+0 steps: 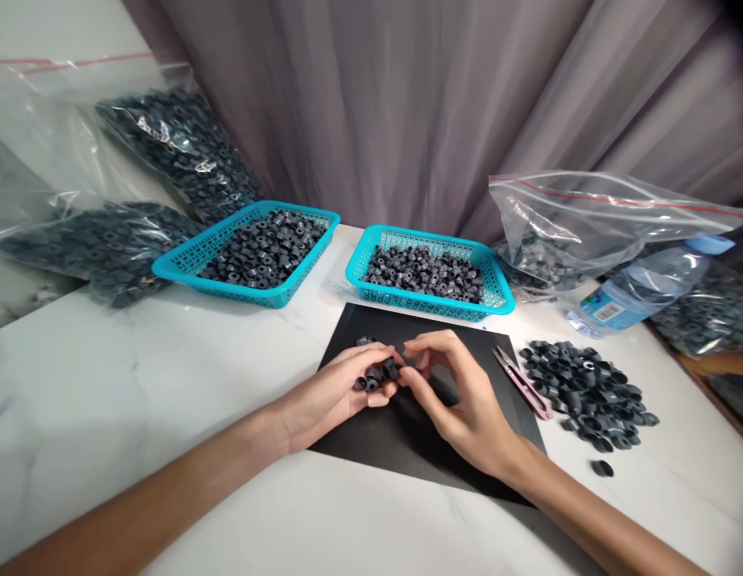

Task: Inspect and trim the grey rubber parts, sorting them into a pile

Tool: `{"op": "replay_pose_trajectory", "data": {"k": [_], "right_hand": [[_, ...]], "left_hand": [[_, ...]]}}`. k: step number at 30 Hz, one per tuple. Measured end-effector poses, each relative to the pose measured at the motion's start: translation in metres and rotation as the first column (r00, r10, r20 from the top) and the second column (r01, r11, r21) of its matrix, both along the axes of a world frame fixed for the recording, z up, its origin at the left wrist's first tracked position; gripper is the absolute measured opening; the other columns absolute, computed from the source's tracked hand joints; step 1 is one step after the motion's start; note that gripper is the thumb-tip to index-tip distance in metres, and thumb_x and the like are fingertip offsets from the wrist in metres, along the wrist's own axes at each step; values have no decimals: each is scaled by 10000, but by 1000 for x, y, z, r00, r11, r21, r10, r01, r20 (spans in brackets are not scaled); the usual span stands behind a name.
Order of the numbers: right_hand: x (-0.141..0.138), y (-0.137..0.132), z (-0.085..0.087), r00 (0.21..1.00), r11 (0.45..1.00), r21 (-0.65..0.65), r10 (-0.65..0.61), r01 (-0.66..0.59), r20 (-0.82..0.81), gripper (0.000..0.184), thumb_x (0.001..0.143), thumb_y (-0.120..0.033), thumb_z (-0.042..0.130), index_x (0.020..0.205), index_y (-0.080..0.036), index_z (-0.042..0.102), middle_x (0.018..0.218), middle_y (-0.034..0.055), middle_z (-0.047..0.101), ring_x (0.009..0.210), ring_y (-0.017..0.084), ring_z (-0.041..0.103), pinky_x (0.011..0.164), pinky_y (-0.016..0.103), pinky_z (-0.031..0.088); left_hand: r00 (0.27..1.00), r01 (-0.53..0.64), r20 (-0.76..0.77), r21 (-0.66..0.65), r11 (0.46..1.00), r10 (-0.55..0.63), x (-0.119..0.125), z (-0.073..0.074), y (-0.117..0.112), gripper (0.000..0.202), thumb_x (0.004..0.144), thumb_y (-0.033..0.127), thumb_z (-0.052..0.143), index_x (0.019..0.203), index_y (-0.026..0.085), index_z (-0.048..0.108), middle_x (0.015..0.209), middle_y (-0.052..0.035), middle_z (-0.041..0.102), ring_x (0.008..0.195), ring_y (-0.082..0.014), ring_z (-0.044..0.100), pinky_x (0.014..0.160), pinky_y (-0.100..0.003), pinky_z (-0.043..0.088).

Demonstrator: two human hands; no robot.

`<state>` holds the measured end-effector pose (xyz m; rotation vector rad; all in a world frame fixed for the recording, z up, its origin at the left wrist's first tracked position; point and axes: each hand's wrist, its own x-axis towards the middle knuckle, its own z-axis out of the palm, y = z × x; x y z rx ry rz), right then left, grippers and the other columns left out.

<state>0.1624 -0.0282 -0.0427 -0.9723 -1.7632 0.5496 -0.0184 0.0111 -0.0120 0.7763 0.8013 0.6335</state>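
Left hand (341, 384), right hand (467, 408): bare, slim-fingered. Left forearm (185, 484) (8 o'clock), right forearm (587, 514) (4 o'clock): bare, slender.

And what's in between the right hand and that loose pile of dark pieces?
In the head view, between the right hand and the loose pile are a strip of black mat and pink snips, lying across the mat's edge.

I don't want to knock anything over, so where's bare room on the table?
Bare white tabletop lies between the left basket and left forearm. Another bare patch borders the mat's near edge. It's crowded on the right: snips, loose pieces, bottle.
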Motion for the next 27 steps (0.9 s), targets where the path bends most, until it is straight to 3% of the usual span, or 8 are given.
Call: {"op": "replay_pose_trajectory", "data": {"k": [4, 7, 11, 15, 20, 24, 27], "right_hand": [[5, 7, -6, 994, 993, -47, -110, 109, -25, 154, 996, -212, 512, 1144, -229, 551, 1021, 56, 599, 883, 183, 607, 806, 348, 534], [9, 14, -9, 985, 987, -60, -145, 151, 97, 144, 1006, -238, 489, 1135, -224, 552, 1022, 70, 604, 907, 208, 597, 810, 371, 528], [11, 19, -10, 943, 997, -34, -47, 62, 330, 256, 1026, -240, 443, 1268, -245, 527, 1205, 103, 591, 1127, 255, 539, 970, 454, 497], [9, 19, -5, 881, 998, -57, 57, -34, 469, 380, 1044, -282, 420, 1424, -295, 443, 1417, 77, 520, 1268, 250, 466, 1096, 491, 428], [0, 18, 1, 873, 994, -97, 83, -41, 481, 386, 1041, -350, 438, 1424, -311, 457, 1458, 66, 512, 1281, 254, 469, 1089, 510, 442], [-6, 18, 1, 858, 992, -101, 120, -79, 499, 347, 1034, -370, 453, 1370, -306, 517, 1515, 56, 468, 1276, 262, 469, 1076, 523, 449], [-6, 19, -1, 879, 989, -123, 132, -84, 458, 342, 1038, -359, 451, 1367, -294, 519, 1471, 53, 513, 1273, 247, 472, 1092, 498, 437]], "left_hand": [[999, 27, -23, 41, 999, -26, -2, 2, 0, 231, 952, 313, 571, 885, 120, 678, 874, -62, 626, 727, -95, 543, 559, -176, 370], [999, 49, -19, 79, 996, -48, -3, 2, 2, 262, 970, 318, 539, 884, 114, 680, 882, -76, 651, 712, -91, 545, 558, -172, 380], [1000, 15, -20, 91, 996, -13, -5, 3, 4, 241, 961, 315, 557, 888, 114, 669, 889, -88, 670, 704, -98, 566, 532, -163, 391], [986, -164, -11, 47, 985, 165, -8, 14, 11, 198, 928, 290, 599, 820, 125, 622, 810, -51, 612, 634, -79, 533, 436, -136, 335], [944, -328, 61, 86, 941, 324, -18, 22, 26, 198, 909, 205, 583, 740, 160, 490, 763, -6, 535, 548, -42, 444, 380, -107, 279], [937, -349, 53, 143, 926, 345, -23, 16, 33, 231, 878, 196, 628, 735, 175, 448, 704, 41, 430, 513, -34, 376, 363, -105, 229], [946, -322, 27, 158, 934, 322, -21, 12, 31, 252, 868, 230, 665, 746, 173, 452, 697, 53, 397, 508, -29, 344, 372, -108, 210]]}}
